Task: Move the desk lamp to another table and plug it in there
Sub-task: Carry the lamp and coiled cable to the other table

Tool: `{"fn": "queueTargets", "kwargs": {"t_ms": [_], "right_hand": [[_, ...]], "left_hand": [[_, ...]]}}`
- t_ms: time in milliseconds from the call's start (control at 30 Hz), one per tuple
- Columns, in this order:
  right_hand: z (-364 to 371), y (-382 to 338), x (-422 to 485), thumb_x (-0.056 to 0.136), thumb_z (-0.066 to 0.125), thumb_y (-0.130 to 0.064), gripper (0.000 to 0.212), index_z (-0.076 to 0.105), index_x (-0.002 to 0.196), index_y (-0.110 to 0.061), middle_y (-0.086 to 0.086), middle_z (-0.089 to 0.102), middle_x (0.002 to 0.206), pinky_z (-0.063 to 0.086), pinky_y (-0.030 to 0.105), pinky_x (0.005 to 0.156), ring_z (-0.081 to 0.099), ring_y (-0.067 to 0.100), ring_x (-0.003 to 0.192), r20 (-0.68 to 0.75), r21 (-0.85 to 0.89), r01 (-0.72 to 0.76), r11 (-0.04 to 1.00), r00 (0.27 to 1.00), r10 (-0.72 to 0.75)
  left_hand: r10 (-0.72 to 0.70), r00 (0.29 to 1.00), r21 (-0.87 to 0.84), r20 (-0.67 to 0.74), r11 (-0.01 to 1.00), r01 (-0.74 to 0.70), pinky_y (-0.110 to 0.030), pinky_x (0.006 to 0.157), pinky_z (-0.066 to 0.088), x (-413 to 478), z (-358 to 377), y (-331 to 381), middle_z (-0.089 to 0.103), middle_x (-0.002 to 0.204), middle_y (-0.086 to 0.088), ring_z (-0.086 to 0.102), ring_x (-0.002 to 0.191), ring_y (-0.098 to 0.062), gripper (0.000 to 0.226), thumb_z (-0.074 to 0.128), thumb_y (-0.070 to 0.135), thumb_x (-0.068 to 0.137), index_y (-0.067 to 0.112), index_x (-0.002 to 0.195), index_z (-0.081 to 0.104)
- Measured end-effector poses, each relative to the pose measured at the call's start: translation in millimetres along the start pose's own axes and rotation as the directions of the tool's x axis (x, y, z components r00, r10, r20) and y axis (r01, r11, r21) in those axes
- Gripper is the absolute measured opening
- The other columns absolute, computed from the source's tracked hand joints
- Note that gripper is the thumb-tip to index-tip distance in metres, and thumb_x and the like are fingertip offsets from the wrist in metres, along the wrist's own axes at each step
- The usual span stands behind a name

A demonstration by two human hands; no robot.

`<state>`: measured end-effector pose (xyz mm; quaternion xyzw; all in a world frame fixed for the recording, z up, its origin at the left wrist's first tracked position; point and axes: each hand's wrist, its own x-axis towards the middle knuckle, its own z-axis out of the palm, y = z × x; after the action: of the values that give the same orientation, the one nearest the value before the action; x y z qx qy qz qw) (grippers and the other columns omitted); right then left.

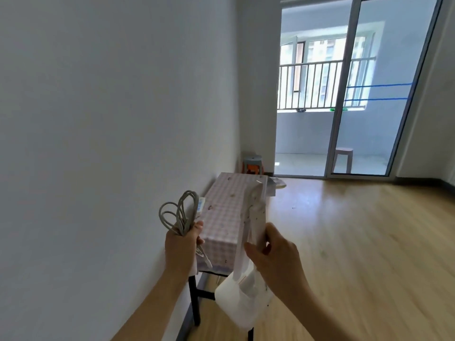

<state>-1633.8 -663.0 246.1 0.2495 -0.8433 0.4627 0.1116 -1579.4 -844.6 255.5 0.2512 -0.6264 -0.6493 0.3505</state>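
I hold a white folding desk lamp (248, 286) in the air in front of me; its square base points down and its folded arm rises past my fingers. My right hand (275, 252) grips the lamp's arm. My left hand (181, 242) is closed around the coiled grey cord (179, 212), whose loops stick up above my fist and whose end dangles below it. Straight ahead, against the left wall, stands a table (221, 212) with a pink checked cloth and dark legs.
A white wall runs along the left. Two stacked stools (252, 163) stand in the corner beyond the table. A sliding glass door (364, 94) opens onto a balcony holding a pink stool (343, 158). Wooden floor (357, 242) stretches to the right.
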Motion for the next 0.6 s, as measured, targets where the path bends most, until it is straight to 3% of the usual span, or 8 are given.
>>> {"fn": "queueTargets", "kwargs": {"t_ms": [133, 300, 467, 600], "right_hand": [[-2, 40, 43, 0.081, 0.064, -0.044, 0.023, 0.046, 0.079, -0.031, -0.010, 0.061, 0.064, 0.059, 0.028, 0.059, 0.062, 0.007, 0.054, -0.007, 0.009, -0.034, 0.999, 0.999, 0.034], [0, 87, 105, 0.079, 0.064, -0.043, 0.024, 0.049, 0.077, -0.025, -0.004, 0.059, 0.060, 0.056, 0.027, 0.054, 0.060, 0.010, 0.053, -0.035, 0.015, -0.083, 0.996, 0.996, 0.083], [10, 116, 178, 0.081, 0.066, -0.040, 0.026, 0.044, 0.072, -0.028, -0.009, 0.057, 0.058, 0.042, 0.010, 0.044, 0.059, 0.003, 0.050, -0.043, -0.029, -0.094, 0.995, 0.995, 0.092], [26, 138, 260, 0.082, 0.067, -0.039, 0.027, 0.044, 0.072, -0.027, -0.012, 0.055, 0.056, 0.038, 0.008, 0.043, 0.058, 0.001, 0.047, -0.056, -0.078, -0.094, 0.993, 0.994, 0.090]], "left_hand": [[-0.022, 0.999, 0.001, -0.035, 1.000, 0.022, -0.021, 0.042, 0.041, 37, 40, -15, 0.053, 0.053, -0.008, 0.049, 0.046, -0.014, 0.017, 0.068, 0.012, 0.085, 0.008, 0.069, 0.063], [-0.021, 0.999, -0.024, -0.030, 1.000, 0.020, -0.017, 0.042, 0.043, 98, 101, -34, 0.055, 0.055, -0.006, 0.050, 0.049, -0.014, 0.011, 0.067, 0.009, 0.084, 0.007, 0.074, 0.067], [-0.020, 0.999, -0.022, 0.039, 1.000, 0.020, -0.024, 0.049, 0.045, 168, 161, -51, 0.057, 0.046, 0.005, 0.054, 0.049, -0.013, 0.022, 0.070, 0.011, 0.082, 0.015, 0.062, 0.064], [-0.029, 0.999, -0.051, 0.045, 0.998, 0.031, -0.023, 0.050, 0.044, 245, 206, -63, 0.058, 0.050, 0.001, 0.053, 0.050, -0.014, 0.019, 0.069, 0.011, 0.083, 0.014, 0.064, 0.066]]}}
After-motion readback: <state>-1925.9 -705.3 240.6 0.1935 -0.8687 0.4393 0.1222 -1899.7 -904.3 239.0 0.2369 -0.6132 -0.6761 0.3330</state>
